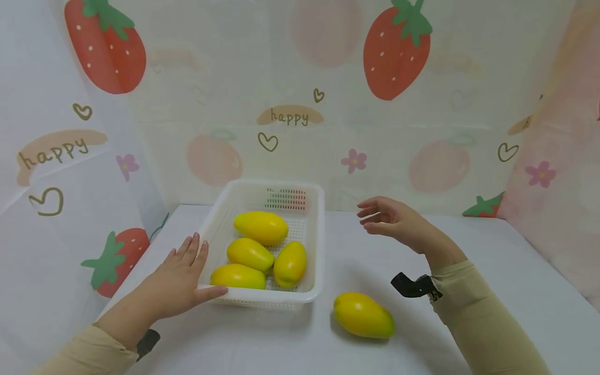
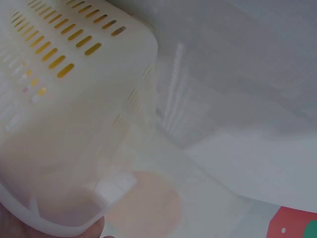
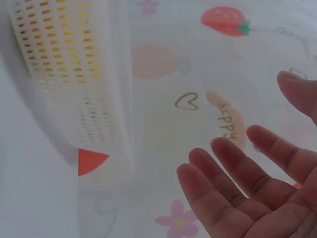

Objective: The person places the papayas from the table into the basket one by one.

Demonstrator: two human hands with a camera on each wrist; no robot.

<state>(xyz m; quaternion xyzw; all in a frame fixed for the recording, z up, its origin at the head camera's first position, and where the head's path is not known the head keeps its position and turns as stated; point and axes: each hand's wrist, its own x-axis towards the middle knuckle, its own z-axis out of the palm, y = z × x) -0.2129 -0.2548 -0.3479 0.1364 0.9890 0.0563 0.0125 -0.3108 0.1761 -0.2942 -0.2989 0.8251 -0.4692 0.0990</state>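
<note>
A white plastic basket point(image 1: 320, 245) with slotted walls holds several yellow mangoes point(image 1: 261, 227). My left hand point(image 1: 175, 284) rests at its front left corner, fingers straight and thumb along the front rim. From the left wrist view, fingertips point(image 2: 93, 229) show at the basket's rim point(image 2: 64, 230). My right hand point(image 1: 398, 221) is raised to the right of the basket, fingers slightly bent and nothing in it; the right wrist view shows its spread fingers point(image 3: 233, 163) apart from the basket wall point(image 3: 59, 64). One more mango point(image 1: 363, 315), greenish at one end, lies on the table below that hand.
A white cloth covers the table point(image 1: 262, 344). Behind it stands a backdrop point(image 1: 290, 156) printed with strawberries, hearts and flowers, and similar printed sheets rise along the left and right sides. A black strap piece point(image 1: 412, 285) sticks out from the right wrist.
</note>
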